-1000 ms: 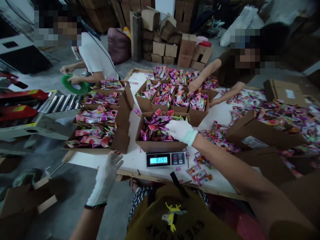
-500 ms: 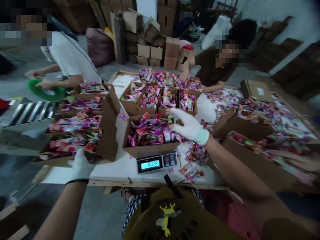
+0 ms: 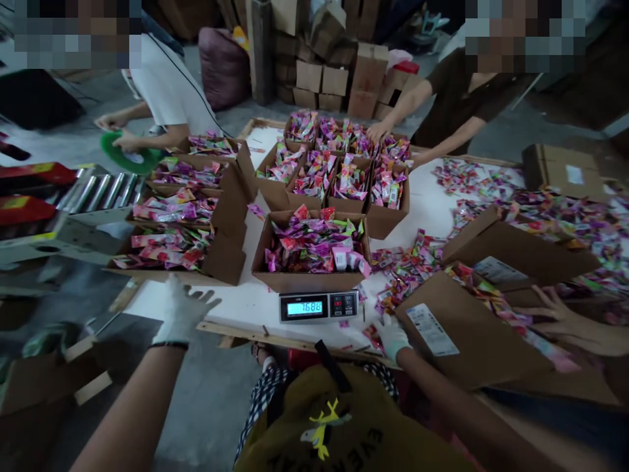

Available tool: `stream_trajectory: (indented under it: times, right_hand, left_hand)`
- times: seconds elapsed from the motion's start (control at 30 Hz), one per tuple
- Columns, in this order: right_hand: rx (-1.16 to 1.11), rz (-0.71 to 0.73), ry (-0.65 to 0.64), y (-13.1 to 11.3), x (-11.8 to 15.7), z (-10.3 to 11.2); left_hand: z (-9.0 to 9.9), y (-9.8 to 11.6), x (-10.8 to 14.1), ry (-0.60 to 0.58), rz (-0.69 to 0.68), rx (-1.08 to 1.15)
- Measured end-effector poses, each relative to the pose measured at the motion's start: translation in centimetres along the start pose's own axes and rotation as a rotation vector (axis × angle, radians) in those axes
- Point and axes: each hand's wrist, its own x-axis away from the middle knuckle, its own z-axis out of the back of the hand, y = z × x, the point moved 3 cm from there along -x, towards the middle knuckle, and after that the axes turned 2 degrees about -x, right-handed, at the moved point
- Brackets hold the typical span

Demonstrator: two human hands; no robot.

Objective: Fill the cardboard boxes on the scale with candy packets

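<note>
My left hand [image 3: 184, 311], in a white glove, has its fingers spread with nothing in them, just in front of the nearest filled box [image 3: 223, 259] on the left. White-gloved too, my right hand [image 3: 394, 335] is low by the table's front edge, beside loose candy packets [image 3: 374, 337]; its fingers are too blurred to read. Between the hands, an open cardboard box [image 3: 309, 282] full of pink and purple packets sits behind a digital scale display [image 3: 318, 306] with lit digits.
More filled boxes [image 3: 388, 219] stand behind. Loose packets [image 3: 410, 265] lie on the white table [image 3: 236, 305]. At the right, another person's hand [image 3: 565, 321] is over tilted boxes [image 3: 472, 334]. Two people work across the table, one holding a green ring [image 3: 128, 157]. A roller conveyor [image 3: 105, 193] is left.
My right hand has left the middle box and come down to the table's front edge. My left hand has come off the left box, its fingers now spread. The scale's digits have changed.
</note>
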Motion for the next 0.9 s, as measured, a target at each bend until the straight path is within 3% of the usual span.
stream_trajectory:
  times: [0.1,0.2,0.3,0.4,0.5,0.57,0.63,0.7,0.77,0.83,0.9]
  right_hand:
    - [-0.004,0.015,-0.071,0.9,-0.7,-0.7]
    - [-0.045,0.112,-0.075,0.8,-0.9,0.8]
    - [-0.081,0.16,-0.036,0.8,0.4,5.6]
    - [-0.189,0.24,0.023,0.3,4.1,14.0]
    - [-0.437,0.52,0.07,-3.1,9.3,23.7]
    - [-0.372,0.567,0.149,-6.9,11.8,28.8]
    - [-0.211,0.623,0.328,-11.5,12.8,32.5]
    - [-0.064,0.656,0.45,-15.6,12.5,34.5]
    - [-0.003,0.673,0.474,-18.0,11.6,35.0]
    - [-0.026,0.678,0.485,-18.0,10.9,34.8]
    - [-0.09,0.674,0.564,-15.9,10.9,34.3]
  left_hand:
    - [2.0,-4.1,1.8,0.019,0.152,0.025]
    - [3.6,-7.9,3.3,0.046,0.224,0.02]
    - [4.3,-11.1,4.0,0.047,0.236,0.022]
    - [4.2,-12.9,3.9,0.008,0.226,0.02]
    - [3.3,-13.0,2.7,-0.02,0.181,0.022]
    - [2.0,-12.0,1.8,-0.062,0.118,0.024]
    - [0.6,-10.7,1.5,-0.113,0.052,0.021]
    - [-0.5,-9.4,2.1,-0.153,-0.004,0.01]
    - [-1.0,-8.5,3.4,-0.188,-0.065,-0.011]
    - [-0.8,-8.0,4.9,-0.218,-0.126,-0.052]
    - [0.0,-7.9,6.1,-0.209,-0.158,-0.089]
